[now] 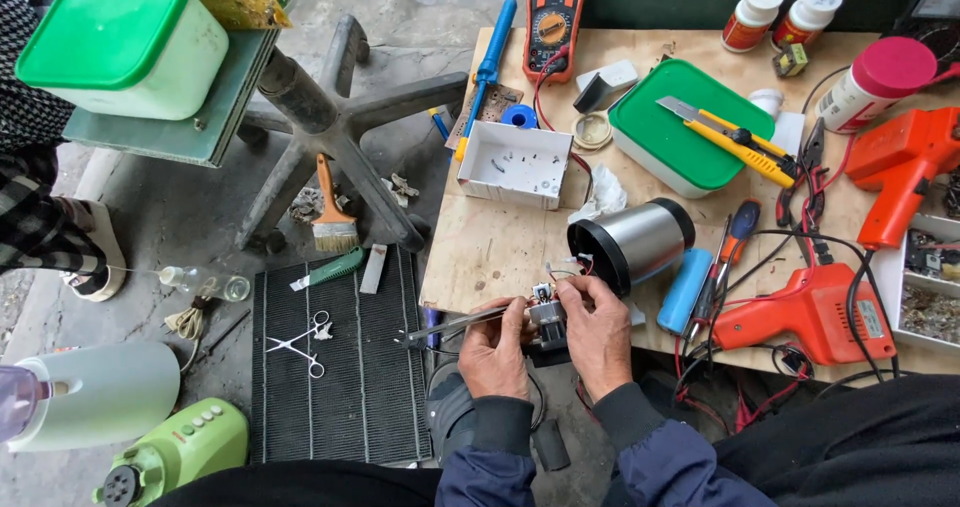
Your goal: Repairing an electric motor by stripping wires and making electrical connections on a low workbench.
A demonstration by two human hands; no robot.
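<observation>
Over the near edge of a bare plywood table point(500, 247), 2 hands close together. Left hand point(493, 352) clenched round slim metal tweezers point(455, 325), tips pointing left past the table edge, fingertips also touching a small motor point(545, 317). Right hand point(598, 332) wrapped round the same motor: a boxy grey metal block with a black base and thin red and white wires point(566, 265) rising from its top.

Just behind the hands, lying on its side, a brushed steel cylinder point(640, 239) with a black rim, open end toward the hands. Beside it a smooth blue plastic tube point(686, 289) and 2 orange plastic soldering guns point(815, 312). Farther back, a square white tray point(513, 164) and a flat green lid point(690, 132) carrying a yellow knife point(728, 132). Down on the concrete floor, a ribbed black mat point(340, 367) with steel scissors point(302, 344).
</observation>
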